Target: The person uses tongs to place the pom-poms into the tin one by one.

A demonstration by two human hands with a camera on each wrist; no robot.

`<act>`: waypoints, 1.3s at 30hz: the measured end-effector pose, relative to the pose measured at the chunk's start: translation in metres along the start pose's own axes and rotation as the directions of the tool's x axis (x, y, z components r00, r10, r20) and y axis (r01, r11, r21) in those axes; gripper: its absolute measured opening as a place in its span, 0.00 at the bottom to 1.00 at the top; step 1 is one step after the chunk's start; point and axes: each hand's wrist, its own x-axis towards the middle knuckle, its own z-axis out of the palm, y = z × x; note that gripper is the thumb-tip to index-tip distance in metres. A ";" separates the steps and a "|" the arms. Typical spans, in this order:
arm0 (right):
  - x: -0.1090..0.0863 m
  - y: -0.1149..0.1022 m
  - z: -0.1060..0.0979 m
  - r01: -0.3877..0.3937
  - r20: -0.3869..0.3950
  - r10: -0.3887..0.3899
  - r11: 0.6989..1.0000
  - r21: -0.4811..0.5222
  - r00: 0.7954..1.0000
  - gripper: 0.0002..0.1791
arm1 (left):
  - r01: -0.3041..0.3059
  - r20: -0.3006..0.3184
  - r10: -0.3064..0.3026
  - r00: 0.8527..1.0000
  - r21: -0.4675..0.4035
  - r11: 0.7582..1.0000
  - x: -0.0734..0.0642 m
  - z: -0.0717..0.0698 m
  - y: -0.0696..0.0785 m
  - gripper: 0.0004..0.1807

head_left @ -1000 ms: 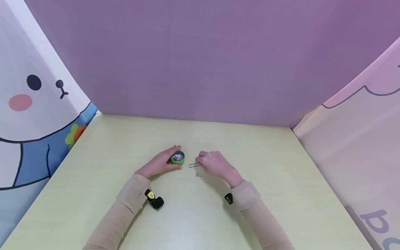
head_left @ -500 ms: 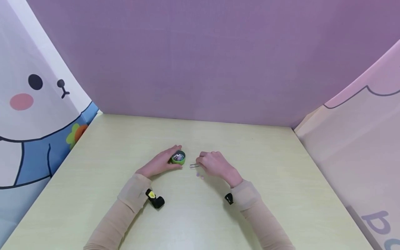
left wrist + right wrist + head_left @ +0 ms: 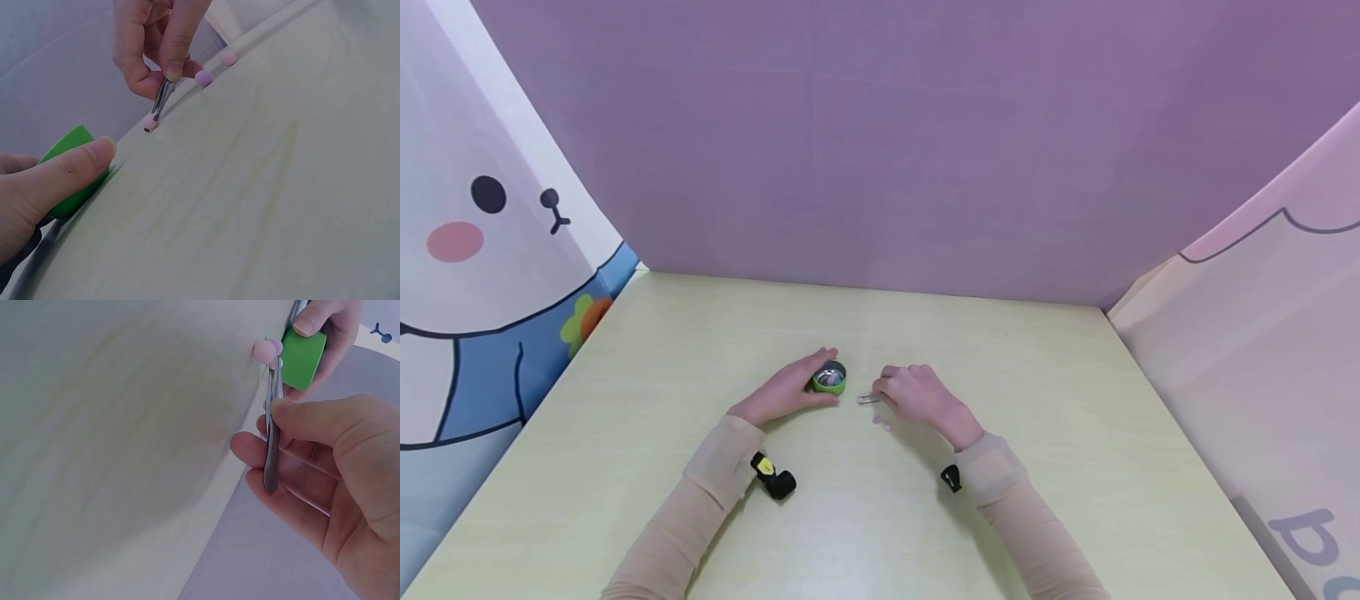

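Observation:
My left hand (image 3: pixel 786 390) holds a small green bowl (image 3: pixel 829 388) with a shiny metal inside, thumb and fingers around its sides. Something pale lies in the bowl, too small to make out. To the right, my right hand (image 3: pixel 921 396) pinches metal tweezers (image 3: pixel 273 447) between thumb and fingers, their tips towards the bowl. At the tips, low on the table, is a pink ball (image 3: pixel 150 120). A purple ball (image 3: pixel 204 78) and another pink ball (image 3: pixel 229 57) lie on the table nearer my body, just below the right hand in the head view.
The pale wooden table (image 3: pixel 865 525) ends at a purple backdrop (image 3: pixel 880 150). A cartoon-printed cloth (image 3: pixel 512 275) stands on the left, a pink and white one (image 3: pixel 1247 333) on the right. Black wrist devices (image 3: pixel 772 479) sit on both sleeves.
The tweezers' two prongs have drawn closer together at the tips. Both hands and the bowl otherwise keep their places; the whole view has shifted very slightly.

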 end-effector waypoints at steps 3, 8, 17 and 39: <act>0.000 0.000 0.001 0.006 -0.008 -0.005 1.000 0.013 1.000 0.06 | 0.007 0.003 -0.007 1.000 0.003 1.000 0.000 0.000 0.000 0.50; 0.001 -0.001 0.002 0.004 -0.013 -0.004 1.000 0.010 1.000 0.06 | 0.009 0.009 -0.009 1.000 0.003 1.000 0.000 -0.001 0.001 0.50; 0.001 -0.001 0.002 -0.004 -0.017 0.004 1.000 -0.003 1.000 0.06 | 0.001 -0.002 -0.001 1.000 0.014 1.000 0.000 -0.001 0.001 0.50; 0.002 0.002 -0.008 0.002 -0.034 -0.002 1.000 -0.017 0.999 0.08 | 0.002 0.000 -0.002 1.000 0.004 1.000 -0.001 -0.002 0.001 0.49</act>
